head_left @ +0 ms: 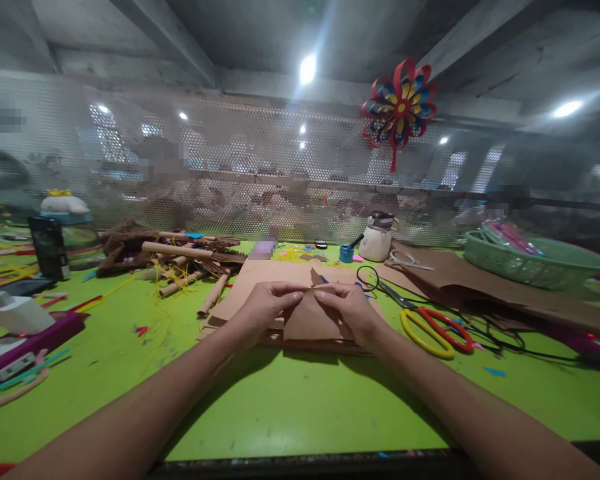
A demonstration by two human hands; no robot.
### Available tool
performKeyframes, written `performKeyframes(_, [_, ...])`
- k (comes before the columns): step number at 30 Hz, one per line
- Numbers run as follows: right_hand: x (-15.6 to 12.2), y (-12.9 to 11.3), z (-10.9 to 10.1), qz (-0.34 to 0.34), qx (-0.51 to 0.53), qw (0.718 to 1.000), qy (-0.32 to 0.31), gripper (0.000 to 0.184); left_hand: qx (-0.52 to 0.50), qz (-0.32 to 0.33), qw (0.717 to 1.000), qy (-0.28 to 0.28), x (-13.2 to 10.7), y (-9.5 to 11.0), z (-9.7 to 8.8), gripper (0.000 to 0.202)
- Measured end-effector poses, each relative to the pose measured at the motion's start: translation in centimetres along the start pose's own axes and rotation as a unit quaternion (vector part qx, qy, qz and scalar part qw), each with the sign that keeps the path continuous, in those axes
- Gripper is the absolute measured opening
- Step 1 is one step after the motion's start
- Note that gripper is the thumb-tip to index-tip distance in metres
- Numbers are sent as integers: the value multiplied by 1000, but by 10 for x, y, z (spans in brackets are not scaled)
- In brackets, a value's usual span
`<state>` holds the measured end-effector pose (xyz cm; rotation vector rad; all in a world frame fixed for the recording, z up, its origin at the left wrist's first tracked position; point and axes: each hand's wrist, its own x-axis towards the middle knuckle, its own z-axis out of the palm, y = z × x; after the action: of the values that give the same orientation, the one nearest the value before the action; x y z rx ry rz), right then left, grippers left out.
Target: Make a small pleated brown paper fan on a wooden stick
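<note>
My left hand (264, 305) and my right hand (351, 308) meet over a small piece of brown paper (310, 319). Each pinches the paper's upper edge with fingers and thumb pressed together. The piece is held just above a stack of brown paper sheets (250, 280) lying on the green table (280, 400). Both forearms reach in from the bottom of the view.
Scissors with red and yellow handles (433, 327) lie right of my hands, black-handled scissors (380, 283) behind them. Rolled brown paper tubes (180, 257) sit at the left, a green basket (525, 260) at the right, a white pot (377, 240) and a perforated screen behind. A paper pinwheel (399, 107) hangs above.
</note>
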<state>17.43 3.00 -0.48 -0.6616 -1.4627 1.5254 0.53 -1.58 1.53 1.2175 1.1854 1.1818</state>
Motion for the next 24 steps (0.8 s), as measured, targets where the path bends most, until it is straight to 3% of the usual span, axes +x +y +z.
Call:
performKeyframes(7, [4, 1, -6, -7, -8, 1000, 24, 26, -30, -30, 999, 8, -1, 2, 3, 32])
performKeyframes(14, [6, 1, -9, -31, -27, 999, 8, 21, -54, -6, 998, -24, 2, -10, -2, 29])
performKeyframes(24, [5, -1, -9, -76, -123, 989, -11, 18, -115, -10, 990, -77, 2, -9, -1, 29])
